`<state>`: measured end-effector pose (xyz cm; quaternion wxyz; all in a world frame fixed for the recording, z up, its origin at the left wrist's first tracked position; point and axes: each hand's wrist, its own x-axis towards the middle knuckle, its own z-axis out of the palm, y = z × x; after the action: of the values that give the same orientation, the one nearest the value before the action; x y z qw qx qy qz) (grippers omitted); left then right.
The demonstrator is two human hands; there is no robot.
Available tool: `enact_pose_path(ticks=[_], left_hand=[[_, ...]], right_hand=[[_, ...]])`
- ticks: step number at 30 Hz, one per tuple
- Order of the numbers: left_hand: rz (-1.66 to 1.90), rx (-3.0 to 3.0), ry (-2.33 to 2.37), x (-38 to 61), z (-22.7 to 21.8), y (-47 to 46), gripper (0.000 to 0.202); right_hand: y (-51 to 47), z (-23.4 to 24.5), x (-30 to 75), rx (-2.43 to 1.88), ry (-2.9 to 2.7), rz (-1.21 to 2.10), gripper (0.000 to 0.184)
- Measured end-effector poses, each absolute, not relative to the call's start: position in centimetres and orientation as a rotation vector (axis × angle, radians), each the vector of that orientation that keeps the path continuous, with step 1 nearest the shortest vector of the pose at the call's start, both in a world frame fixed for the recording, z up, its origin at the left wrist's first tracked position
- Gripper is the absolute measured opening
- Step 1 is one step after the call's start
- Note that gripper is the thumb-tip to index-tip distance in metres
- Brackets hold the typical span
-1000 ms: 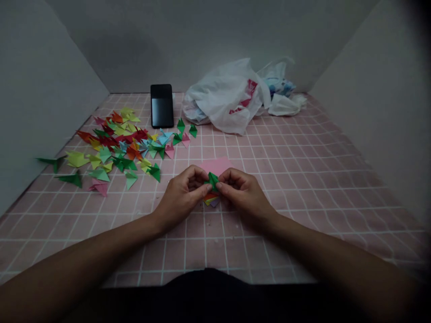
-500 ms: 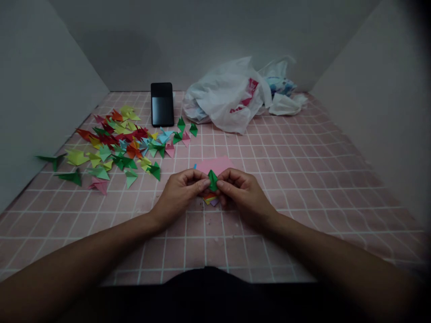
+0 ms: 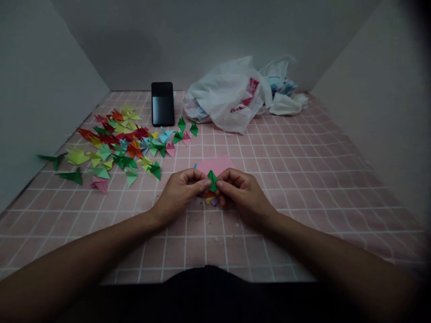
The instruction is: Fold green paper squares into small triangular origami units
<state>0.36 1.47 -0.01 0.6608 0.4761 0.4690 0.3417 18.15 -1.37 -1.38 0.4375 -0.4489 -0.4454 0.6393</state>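
A small folded green paper point(image 3: 212, 181), diamond-like with a pointed top, is pinched between my two hands. My left hand point(image 3: 183, 190) is closed, thumb and fingers gripping the paper's left edge. On the opposite edge, my right hand point(image 3: 244, 193) pinches it the same way. Beneath and behind the hands lie sheets of coloured paper, with a pink sheet point(image 3: 217, 164) on top. Orange, yellow and purple corners stick out below the green paper. My fingers hide much of these sheets.
To the left spreads a pile of folded paper pieces point(image 3: 126, 139) in several colours. Behind it a black phone point(image 3: 163, 105) leans upright. A white plastic bag point(image 3: 225, 94) and a smaller crumpled bag point(image 3: 286, 103) lie at the back. Pale walls border the pink checked cloth point(image 3: 319, 193).
Almost nothing differs. Both hands keep their hold on the green paper in the same place, and the view shifts only very slightly.
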Motion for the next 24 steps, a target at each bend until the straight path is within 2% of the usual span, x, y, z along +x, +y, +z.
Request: enact_pose_path(ticks=[24], left_hand=[[0.762,1.146,1.039,0.21,-0.16,1.62,0.026]], right_hand=[[-1.34,-1.37,18.01,-1.140,-1.144,1.544,0.021]])
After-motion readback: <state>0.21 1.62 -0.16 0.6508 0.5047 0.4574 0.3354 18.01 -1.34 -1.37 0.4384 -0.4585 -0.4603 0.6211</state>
